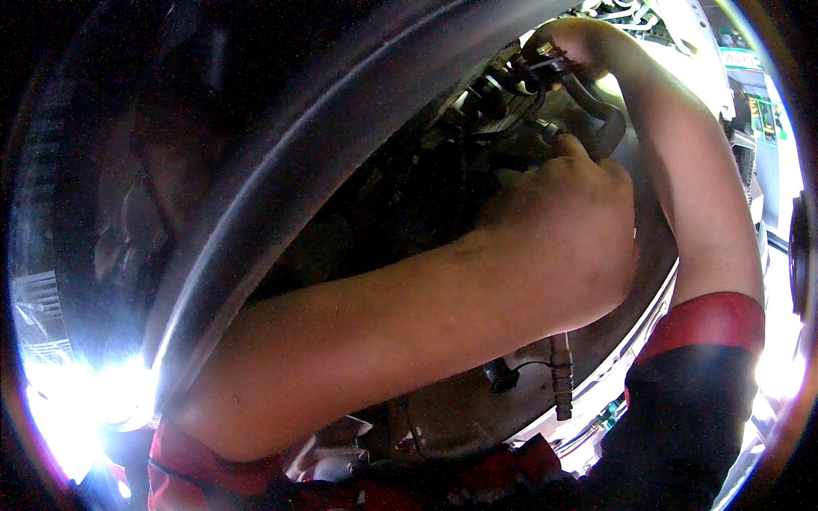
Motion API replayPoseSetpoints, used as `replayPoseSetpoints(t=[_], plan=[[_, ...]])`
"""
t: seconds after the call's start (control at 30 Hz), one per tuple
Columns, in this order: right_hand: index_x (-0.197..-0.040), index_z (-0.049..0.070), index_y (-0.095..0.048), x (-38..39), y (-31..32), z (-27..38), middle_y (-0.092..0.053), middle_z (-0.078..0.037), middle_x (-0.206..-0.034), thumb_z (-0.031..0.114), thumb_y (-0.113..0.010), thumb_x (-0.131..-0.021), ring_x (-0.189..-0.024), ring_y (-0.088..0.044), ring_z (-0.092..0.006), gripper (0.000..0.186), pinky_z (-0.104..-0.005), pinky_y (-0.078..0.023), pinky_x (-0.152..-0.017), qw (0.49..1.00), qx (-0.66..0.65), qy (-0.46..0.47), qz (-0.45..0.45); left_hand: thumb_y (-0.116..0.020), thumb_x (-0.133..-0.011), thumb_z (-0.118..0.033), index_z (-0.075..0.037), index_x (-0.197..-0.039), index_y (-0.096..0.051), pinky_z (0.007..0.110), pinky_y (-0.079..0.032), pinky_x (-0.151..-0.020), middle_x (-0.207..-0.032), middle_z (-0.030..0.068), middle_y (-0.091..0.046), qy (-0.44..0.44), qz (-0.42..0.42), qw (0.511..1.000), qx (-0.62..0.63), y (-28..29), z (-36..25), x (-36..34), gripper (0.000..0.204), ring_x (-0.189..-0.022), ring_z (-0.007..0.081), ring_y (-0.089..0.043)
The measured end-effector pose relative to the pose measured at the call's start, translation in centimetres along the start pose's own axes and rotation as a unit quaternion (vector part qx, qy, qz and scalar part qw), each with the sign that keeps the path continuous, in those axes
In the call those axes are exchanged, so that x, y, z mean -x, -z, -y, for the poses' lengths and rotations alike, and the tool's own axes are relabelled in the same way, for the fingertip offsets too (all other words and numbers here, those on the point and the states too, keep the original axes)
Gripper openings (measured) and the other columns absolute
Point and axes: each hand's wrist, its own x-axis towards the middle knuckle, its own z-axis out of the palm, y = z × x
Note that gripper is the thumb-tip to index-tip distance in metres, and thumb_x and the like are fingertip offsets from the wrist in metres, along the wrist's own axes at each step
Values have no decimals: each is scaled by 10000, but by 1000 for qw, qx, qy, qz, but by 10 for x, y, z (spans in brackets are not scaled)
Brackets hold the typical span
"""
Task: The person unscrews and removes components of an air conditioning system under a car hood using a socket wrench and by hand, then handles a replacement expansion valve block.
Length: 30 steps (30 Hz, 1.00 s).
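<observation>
My left arm reaches across from the lower left into a dark vehicle cavity. Its hand, my left hand (579, 217), is curled closed, with a finger bent beside a dark hose end (552, 129); what it grips is hidden. Over on the right, my bare right forearm bends up and inward. My right hand (573, 44) is at the top among dark fittings and connectors (545, 64), its fingers mostly hidden in shadow. Between the two hands curves a thick black hose (601, 111). A ribbed rod-like piece (562, 379) shows below my left wrist.
A broad dark curved panel edge (281, 145) arches over my left arm. Bright light glares at the lower left (119, 400). A small black part with a thin wire (501, 375) lies near the ribbed piece. Shelving and coloured signs (763, 119) show at the far right.
</observation>
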Motion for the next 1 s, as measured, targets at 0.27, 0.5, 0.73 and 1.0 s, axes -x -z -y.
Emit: replayPoseSetpoints(t=[0.27,0.5,0.73,1.0], plan=[[-1004,94,-729,-52,10,-47,-705,-55,-790,202,-580,-870,-603,-605,-156,228,-333,-483,-524,947,249,204,19,-656,-843,-178,124,-1054,-574,463,-582,-794,-1079,369,-582,9,-16,1000,12,1,-1,3,377,-935,413,-694],[-1075,83,-707,-60,15,-52,-722,-77,-875,21,-634,-785,-719,-655,-159,306,-358,-527,-585,963,218,152,48,-661,-838,-177,128,-1047,-573,459,-581,-780,-1066,369,-586,-7,-23,1000,11,-2,-1,2,380,-923,409,-693],[-1107,79,-692,-63,15,-66,-725,-103,-912,39,-670,-761,-777,-680,-170,349,-382,-552,-619,861,301,409,-33,-652,-837,-177,120,-1064,-581,469,-578,-800,-1114,396,-577,2,-3,1000,-2,0,-2,1,380,-947,417,-692],[-1108,78,-691,-49,7,-35,-722,-92,-925,147,-619,-853,-716,-659,-174,273,-360,-542,-603,996,77,26,42,-655,-847,-185,113,-1068,-579,478,-573,-808,-1093,361,-582,1,-8,1000,0,0,-2,1,379,-941,410,-689]])
